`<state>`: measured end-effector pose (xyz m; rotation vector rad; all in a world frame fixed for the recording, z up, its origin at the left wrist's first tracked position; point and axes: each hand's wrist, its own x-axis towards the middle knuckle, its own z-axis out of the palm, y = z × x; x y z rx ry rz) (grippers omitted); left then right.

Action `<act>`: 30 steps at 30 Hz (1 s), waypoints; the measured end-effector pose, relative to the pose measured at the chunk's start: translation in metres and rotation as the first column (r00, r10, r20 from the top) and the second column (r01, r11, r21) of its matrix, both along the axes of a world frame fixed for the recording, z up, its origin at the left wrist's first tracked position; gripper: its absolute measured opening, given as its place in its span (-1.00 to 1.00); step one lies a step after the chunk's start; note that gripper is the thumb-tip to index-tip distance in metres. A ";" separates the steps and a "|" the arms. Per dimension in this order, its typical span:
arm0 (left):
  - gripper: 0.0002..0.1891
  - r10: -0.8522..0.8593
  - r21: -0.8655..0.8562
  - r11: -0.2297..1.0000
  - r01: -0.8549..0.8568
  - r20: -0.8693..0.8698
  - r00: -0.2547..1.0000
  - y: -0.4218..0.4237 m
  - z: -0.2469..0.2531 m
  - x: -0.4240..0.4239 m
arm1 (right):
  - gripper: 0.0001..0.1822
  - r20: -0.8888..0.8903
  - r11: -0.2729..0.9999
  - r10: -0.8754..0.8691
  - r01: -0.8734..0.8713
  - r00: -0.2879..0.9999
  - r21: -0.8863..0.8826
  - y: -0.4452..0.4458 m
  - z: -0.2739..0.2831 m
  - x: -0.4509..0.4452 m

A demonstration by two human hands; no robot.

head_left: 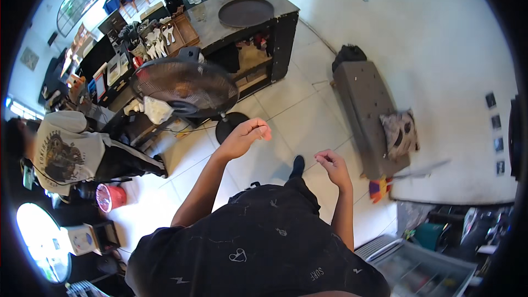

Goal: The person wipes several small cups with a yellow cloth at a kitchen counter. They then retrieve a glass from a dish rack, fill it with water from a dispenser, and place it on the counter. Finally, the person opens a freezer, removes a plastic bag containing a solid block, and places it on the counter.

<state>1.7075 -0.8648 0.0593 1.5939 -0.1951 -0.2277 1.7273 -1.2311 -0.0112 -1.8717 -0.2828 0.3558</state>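
My left hand (247, 137) is held in the air over the tiled floor (284, 95), in front of the dark round base (233, 127) of a standing fan. Its fingers are curled in towards the thumb, and I see nothing in it. Lower and to the right, my right hand (333, 167) hangs over the floor with its fingers loosely bent to the thumb. Nothing shows in that hand either. The hands are apart, with one dark shoe (297, 166) of mine between and below them.
A black fan (185, 84) stands ahead on the left, before a counter (284, 5) bearing a round tray (246, 11). Another person (70, 152) bends at the left near a red bucket (111, 197). Along the right wall runs a padded bench (359, 99) with a cushion (399, 134).
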 end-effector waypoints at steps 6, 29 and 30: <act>-0.66 0.364 -0.440 0.807 -0.394 -0.154 0.918 -0.030 0.024 0.129 | -0.77 -0.072 0.981 0.153 -0.143 0.986 0.134 0.031 0.030 0.236; -0.50 0.942 -0.260 0.282 -0.923 -0.110 0.318 0.180 0.113 0.333 | -0.37 0.150 0.388 0.881 -0.868 0.448 0.311 0.797 0.037 0.618; -0.49 0.947 -0.195 0.260 -0.946 -0.138 0.289 0.188 0.109 0.336 | -0.36 0.221 0.420 0.863 -0.888 0.454 0.185 0.843 0.028 0.633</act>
